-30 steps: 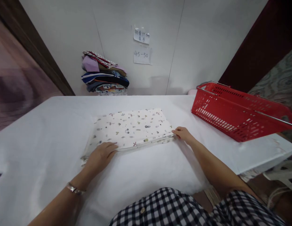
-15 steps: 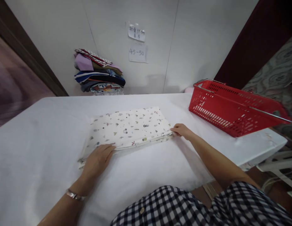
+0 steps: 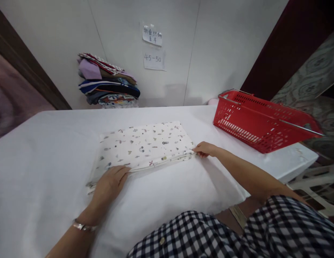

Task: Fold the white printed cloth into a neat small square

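Observation:
A folded white cloth [image 3: 145, 145] printed with small plants and shapes lies on the white-covered table [image 3: 167, 193]. My left hand [image 3: 111, 181] rests on its near edge toward the left, fingers stretched out over the fabric; the thumb is partly hidden. At the near right corner, my right hand [image 3: 206, 148] pinches the layered edge between thumb and fingers. Several layers show along the near edge and at the left corner.
A red plastic basket [image 3: 263, 123] with metal handles stands at the table's right end. Behind the far edge, a stack of folded fabrics [image 3: 107, 84] sits against the wall. Two paper signs [image 3: 153, 59] hang there. A white chair [image 3: 317, 190] is at right.
The view has shifted slightly, so everything sits a little further left. My right hand still pinches the corner, and my left hand stays on the near edge.

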Available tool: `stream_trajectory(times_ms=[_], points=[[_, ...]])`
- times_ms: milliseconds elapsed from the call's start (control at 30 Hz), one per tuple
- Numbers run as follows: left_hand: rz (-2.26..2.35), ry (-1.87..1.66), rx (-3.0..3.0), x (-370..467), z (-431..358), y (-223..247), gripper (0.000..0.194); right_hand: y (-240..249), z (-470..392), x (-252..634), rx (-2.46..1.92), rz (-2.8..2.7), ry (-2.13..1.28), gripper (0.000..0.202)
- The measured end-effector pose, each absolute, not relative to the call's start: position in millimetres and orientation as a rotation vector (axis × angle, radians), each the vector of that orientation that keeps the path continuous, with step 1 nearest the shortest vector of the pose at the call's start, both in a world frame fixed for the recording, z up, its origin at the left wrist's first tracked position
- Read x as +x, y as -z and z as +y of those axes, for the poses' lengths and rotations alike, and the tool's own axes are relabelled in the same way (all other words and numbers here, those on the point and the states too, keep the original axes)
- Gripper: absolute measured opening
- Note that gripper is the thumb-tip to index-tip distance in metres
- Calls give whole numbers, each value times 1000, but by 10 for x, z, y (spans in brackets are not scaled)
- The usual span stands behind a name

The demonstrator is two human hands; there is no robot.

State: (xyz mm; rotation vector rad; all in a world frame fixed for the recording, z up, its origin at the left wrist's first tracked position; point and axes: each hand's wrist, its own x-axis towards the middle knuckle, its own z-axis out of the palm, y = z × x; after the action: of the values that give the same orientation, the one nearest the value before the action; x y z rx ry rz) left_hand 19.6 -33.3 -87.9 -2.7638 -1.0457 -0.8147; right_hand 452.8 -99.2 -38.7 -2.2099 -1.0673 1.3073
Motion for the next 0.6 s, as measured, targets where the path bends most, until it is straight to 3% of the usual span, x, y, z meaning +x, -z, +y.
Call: stream_trajectory(times_ms=[600], points=[[-1101,820,-2801,181,-324,905,34,188,-909,4457,-2195,-963,-1304,23]])
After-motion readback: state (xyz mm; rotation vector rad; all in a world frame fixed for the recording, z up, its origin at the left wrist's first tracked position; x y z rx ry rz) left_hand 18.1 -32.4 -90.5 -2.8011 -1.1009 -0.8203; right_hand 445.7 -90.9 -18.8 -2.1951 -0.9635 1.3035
